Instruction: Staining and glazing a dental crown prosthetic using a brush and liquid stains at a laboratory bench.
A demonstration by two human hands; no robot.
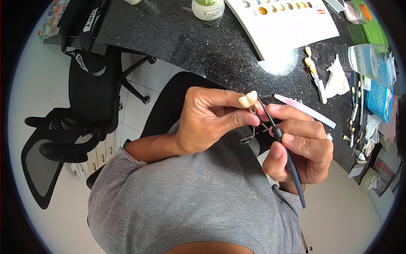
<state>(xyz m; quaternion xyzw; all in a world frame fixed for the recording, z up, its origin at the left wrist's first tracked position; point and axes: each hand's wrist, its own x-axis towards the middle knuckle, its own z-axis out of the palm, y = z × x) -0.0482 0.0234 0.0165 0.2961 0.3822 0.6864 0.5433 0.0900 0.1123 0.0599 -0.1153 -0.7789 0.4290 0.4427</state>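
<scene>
Grey shirt (190, 190) with faded print lies nearest. Beyond, the left hand (205, 120) pinches a metal clamp (253, 132) bearing glossy, rounded, cream tooth crowns (248, 100); the right hand (306, 150) grips a dark pointed tool (291, 163) beside them. A tabletop (169, 46) jar (208, 10) carries small dark lettering.

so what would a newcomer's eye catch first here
Probably the cream tooth-shaped pieces near the centre, held up on a metal holder in the left hand, with a slim black-handled tool in the right hand close beside them. Next, the white palette with coloured wells, top right, against the speckled black countertop.
</scene>
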